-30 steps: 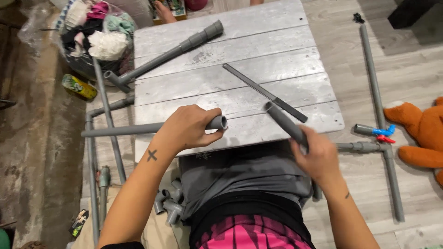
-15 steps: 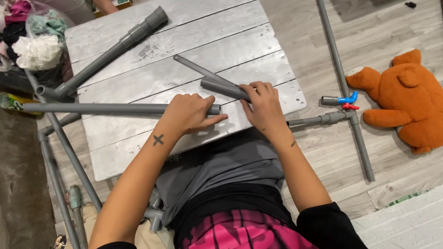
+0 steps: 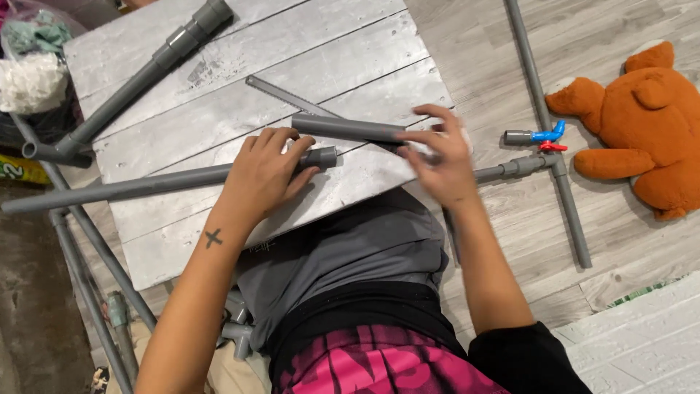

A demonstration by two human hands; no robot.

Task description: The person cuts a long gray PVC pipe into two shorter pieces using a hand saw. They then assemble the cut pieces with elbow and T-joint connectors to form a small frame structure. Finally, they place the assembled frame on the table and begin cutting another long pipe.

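Head view: left hand (image 3: 264, 174) wrapped over a long grey pipe (image 3: 131, 187) lying across the silver wooden tabletop (image 3: 240, 80), close to its fitted end. Right hand (image 3: 437, 157), blurred, fingers curled on a shorter grey pipe (image 3: 343, 128) just above. Thin saw blade (image 3: 288, 97) behind. Orange teddy bear (image 3: 642, 124) on floor, far right.

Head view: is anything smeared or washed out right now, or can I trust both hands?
Head view: the right hand is motion-blurred, fingers smeared at the short grey pipe; the left hand on the long grey pipe is sharp; the pale board has soft, even light with no harsh glare.
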